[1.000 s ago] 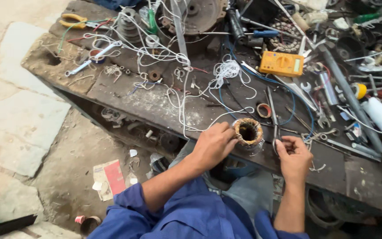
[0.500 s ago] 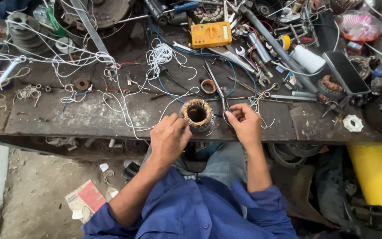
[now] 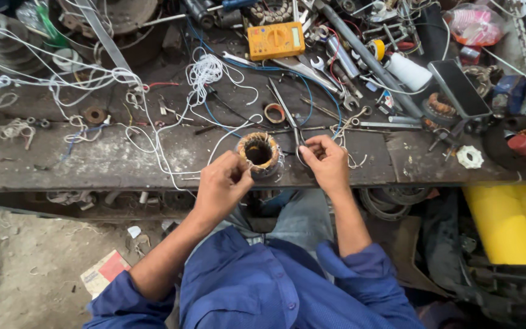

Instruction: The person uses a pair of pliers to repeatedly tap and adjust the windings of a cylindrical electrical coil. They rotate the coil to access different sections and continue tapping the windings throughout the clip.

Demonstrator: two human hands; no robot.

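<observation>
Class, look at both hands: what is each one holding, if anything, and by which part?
Left hand grips the stator by its outer side. Right hand pinches something thin beside it; what it is cannot be told.

A yellow rectangular multimeter [image 3: 276, 40] lies at the back of the dark, scarred wooden worktop [image 3: 98, 161]. Left of it sits a tangle of white string [image 3: 205, 70] (loosely bunched); right of it, a white plastic cylinder [image 3: 408, 71].

Cluttered dark, grimy wooden workbench [image 3: 80, 161], daylight from above.
Bare dusty concrete floor [image 3: 38, 268] beneath it, scattered with scraps and a small red-and-white cardboard box [image 3: 106, 272]; a yellow plastic container [image 3: 509, 222] stands at the right.
</observation>
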